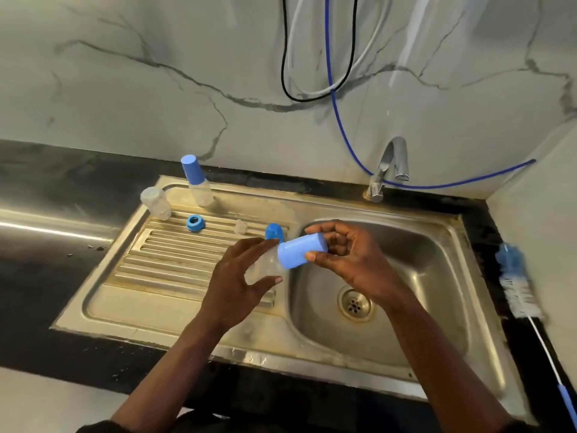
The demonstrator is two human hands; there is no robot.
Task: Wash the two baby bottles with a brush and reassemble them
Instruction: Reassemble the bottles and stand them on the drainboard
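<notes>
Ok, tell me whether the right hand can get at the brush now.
Probably, once freed: the right hand pinches the blue cap, but the brush lies uncovered beside the sink, nothing between.

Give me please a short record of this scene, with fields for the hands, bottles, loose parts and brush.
left hand: grips the clear body of the held bottle
right hand: over the basin, grips the blue cap of that bottle
bottles on drainboard: capped bottle, standing; open bottle body beside it
loose parts: blue ring, clear teat, second blue cap, all on the drainboard
brush: lies on the counter right of the basin, untouched
</notes>
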